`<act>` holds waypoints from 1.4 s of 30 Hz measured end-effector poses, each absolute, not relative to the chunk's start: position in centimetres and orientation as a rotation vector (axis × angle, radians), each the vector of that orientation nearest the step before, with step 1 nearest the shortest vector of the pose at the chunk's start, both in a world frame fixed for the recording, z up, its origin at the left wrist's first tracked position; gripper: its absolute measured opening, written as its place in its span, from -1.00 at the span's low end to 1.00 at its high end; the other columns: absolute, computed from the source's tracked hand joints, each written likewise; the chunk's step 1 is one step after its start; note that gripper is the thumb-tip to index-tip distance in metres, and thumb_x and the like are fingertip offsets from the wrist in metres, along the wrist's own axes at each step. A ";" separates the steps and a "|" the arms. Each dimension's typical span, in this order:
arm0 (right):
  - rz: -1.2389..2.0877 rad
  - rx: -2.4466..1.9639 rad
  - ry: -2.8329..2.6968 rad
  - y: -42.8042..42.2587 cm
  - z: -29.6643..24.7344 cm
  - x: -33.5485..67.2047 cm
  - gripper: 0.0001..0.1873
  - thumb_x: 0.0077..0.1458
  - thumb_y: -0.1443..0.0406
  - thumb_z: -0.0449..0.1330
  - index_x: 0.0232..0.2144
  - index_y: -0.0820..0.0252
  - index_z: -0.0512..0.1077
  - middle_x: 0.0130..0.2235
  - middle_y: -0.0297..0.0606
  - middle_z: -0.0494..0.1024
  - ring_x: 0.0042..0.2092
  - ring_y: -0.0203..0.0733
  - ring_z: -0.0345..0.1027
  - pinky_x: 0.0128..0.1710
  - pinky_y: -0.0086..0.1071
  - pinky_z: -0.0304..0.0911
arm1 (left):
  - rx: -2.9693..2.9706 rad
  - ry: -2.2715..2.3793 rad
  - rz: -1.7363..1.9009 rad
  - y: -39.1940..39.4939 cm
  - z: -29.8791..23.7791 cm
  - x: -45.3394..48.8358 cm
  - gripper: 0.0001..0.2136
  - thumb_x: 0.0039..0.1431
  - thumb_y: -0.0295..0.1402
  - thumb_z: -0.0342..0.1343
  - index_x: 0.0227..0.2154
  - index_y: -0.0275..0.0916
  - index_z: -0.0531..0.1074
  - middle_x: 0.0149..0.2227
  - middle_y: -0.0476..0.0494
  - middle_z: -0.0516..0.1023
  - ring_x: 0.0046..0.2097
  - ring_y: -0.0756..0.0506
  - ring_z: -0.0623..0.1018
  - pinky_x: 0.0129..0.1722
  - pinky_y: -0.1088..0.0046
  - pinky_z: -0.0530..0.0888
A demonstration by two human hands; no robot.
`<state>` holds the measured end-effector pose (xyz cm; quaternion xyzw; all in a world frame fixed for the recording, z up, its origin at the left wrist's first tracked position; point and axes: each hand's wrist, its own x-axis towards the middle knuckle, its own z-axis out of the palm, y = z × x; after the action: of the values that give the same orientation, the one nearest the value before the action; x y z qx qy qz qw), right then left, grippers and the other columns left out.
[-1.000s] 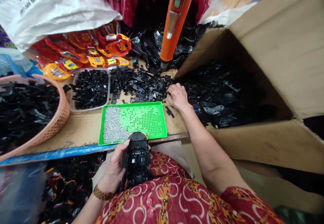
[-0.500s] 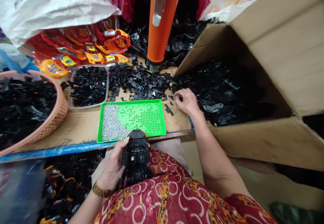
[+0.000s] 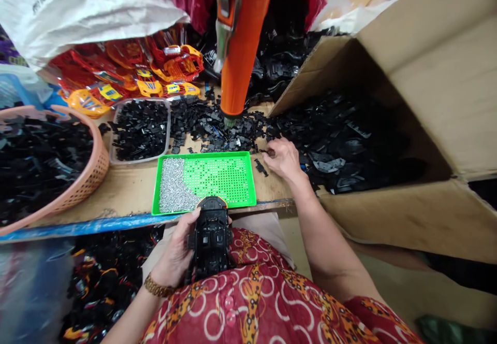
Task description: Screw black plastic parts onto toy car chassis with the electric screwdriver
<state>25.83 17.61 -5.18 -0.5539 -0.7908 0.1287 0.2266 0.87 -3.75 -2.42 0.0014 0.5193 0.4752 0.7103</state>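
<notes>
Because the black chassis [image 3: 212, 243] looks like moulded plastic, it should be light and stiff, perhaps slick on its smoother faces; it is in the left hand [image 3: 174, 248], close to the person's body, its rounded end overlapping the near edge of the green tray [image 3: 221, 175] in this view; the left fingers grasp it across its width — thumb at one long side, fingertips showing at the other — and those sides seem the surest hold, leaving the recessed middle uncovered; the right hand [image 3: 285, 158] is beside the loose small black pieces [image 3: 212, 139], fingers curled toward the thumb by a dark bit [image 3: 267, 151], though I cannot tell whether they pinch it; such thin pieces would probably be featherweight and rather brittle — best nipped lightly by their edges.
</notes>
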 end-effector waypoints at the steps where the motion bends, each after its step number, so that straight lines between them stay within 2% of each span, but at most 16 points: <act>1: 0.387 -1.485 -2.169 16.8 -4.6 25.7 -0.90 0.10 0.31 0.23 -0.47 0.08 0.42 -0.33 -0.19 0.61 -0.17 0.01 0.44 -0.03 -0.05 0.39 | 0.007 1.128 1.031 -3.7 -2.3 0.9 -0.54 0.07 -0.09 0.39 0.00 -0.20 0.68 -0.15 -0.25 0.78 -0.05 -0.41 0.75 -0.13 0.09 0.74; 4: 0.580 -1.261 -2.101 14.0 -3.0 24.6 -0.91 0.18 0.24 0.21 -0.36 0.08 0.48 -0.29 -0.25 0.65 -0.23 -0.11 0.49 -0.12 -0.18 0.45 | 0.070 1.003 0.983 -3.2 -1.6 0.9 -0.48 0.02 -0.01 0.39 0.00 -0.20 0.68 -0.16 -0.28 0.78 -0.09 -0.43 0.75 -0.16 0.06 0.73; 8: 1.007 -0.785 -1.865 10.8 -1.7 22.3 -0.94 0.15 0.29 0.28 -0.39 0.10 0.49 -0.33 -0.28 0.61 -0.24 -0.16 0.49 -0.15 -0.20 0.45 | 0.225 0.832 1.033 -1.8 -1.2 0.9 -0.40 0.07 0.02 0.32 0.09 -0.26 0.63 -0.13 -0.35 0.76 -0.15 -0.42 0.75 -0.19 0.05 0.71; 11: 1.112 -0.721 -1.840 9.6 -1.3 21.1 -0.93 0.12 0.33 0.30 -0.42 0.13 0.50 -0.40 -0.32 0.56 -0.31 -0.23 0.44 -0.24 -0.27 0.41 | 0.270 0.789 1.061 -1.3 -1.7 0.7 -0.37 0.12 0.00 0.28 0.16 -0.29 0.57 -0.12 -0.36 0.76 -0.16 -0.39 0.75 -0.16 0.06 0.69; 16: 1.223 -0.766 -1.877 8.2 -1.3 20.1 -0.95 0.05 0.39 0.27 -0.44 0.19 0.48 -0.45 -0.36 0.54 -0.40 -0.33 0.40 -0.34 -0.39 0.37 | 0.352 0.720 1.054 -1.7 -2.5 0.4 -0.30 0.10 -0.08 0.30 0.27 -0.31 0.46 -0.09 -0.33 0.74 -0.13 -0.34 0.74 -0.07 0.10 0.65; 20: 1.193 -0.804 -1.932 7.3 -1.3 19.6 -0.95 0.00 0.42 0.22 -0.47 0.20 0.46 -0.46 -0.35 0.53 -0.41 -0.34 0.39 -0.36 -0.42 0.36 | 0.387 0.683 1.030 -2.1 -2.5 0.3 -0.31 0.12 -0.11 0.27 0.30 -0.32 0.43 -0.09 -0.34 0.74 -0.13 -0.35 0.74 -0.05 0.11 0.64; 25: 1.156 -0.753 -1.936 6.6 -1.2 19.7 -0.96 0.11 0.40 0.23 -0.38 0.22 0.49 -0.43 -0.33 0.56 -0.38 -0.34 0.43 -0.33 -0.43 0.41 | 0.330 0.660 1.032 -1.8 -2.5 0.2 -0.29 0.08 -0.05 0.27 0.25 -0.36 0.47 -0.10 -0.37 0.74 -0.14 -0.39 0.73 -0.09 0.06 0.65; 29: 1.140 -0.651 -1.934 6.3 -1.3 20.0 -0.88 0.15 0.46 0.20 -0.27 0.22 0.49 -0.38 -0.33 0.59 -0.36 -0.36 0.48 -0.32 -0.45 0.46 | 0.303 0.593 0.983 -1.7 -2.9 -0.2 -0.36 0.03 -0.01 0.29 0.07 -0.40 0.60 -0.18 -0.38 0.75 -0.15 -0.42 0.73 -0.15 0.09 0.66; 34: 0.883 -0.478 -2.048 6.5 -1.5 19.8 -0.84 0.23 0.50 0.18 -0.19 0.22 0.50 -0.40 -0.32 0.61 -0.37 -0.35 0.47 -0.34 -0.44 0.44 | 0.243 0.601 0.957 -1.9 -3.7 -0.7 -0.52 0.06 0.03 0.29 -0.24 -0.37 0.69 -0.38 -0.32 0.74 -0.26 -0.37 0.75 -0.33 0.25 0.64; 39: 0.698 -0.345 -2.203 7.1 -1.3 19.7 -0.82 0.25 0.53 0.16 -0.19 0.24 0.50 -0.37 -0.26 0.65 -0.34 -0.31 0.49 -0.33 -0.41 0.43 | 0.218 0.631 0.920 -1.9 -4.4 -1.1 -0.52 -0.01 0.03 0.33 -0.28 -0.37 0.68 -0.39 -0.32 0.74 -0.32 -0.36 0.74 -0.44 0.30 0.61; 42: 0.699 -0.377 -2.252 7.2 -1.2 19.8 -0.85 0.23 0.51 0.17 -0.22 0.27 0.51 -0.36 -0.22 0.64 -0.32 -0.26 0.49 -0.32 -0.38 0.44 | 0.189 0.660 0.907 -2.1 -4.5 -1.2 -0.52 0.01 0.02 0.30 -0.26 -0.38 0.68 -0.36 -0.35 0.74 -0.29 -0.37 0.74 -0.41 0.27 0.62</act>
<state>19.85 7.20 -1.16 -0.1467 -0.8768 0.2723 0.3681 -1.18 -2.12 -4.54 0.0896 0.3126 0.4292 0.8426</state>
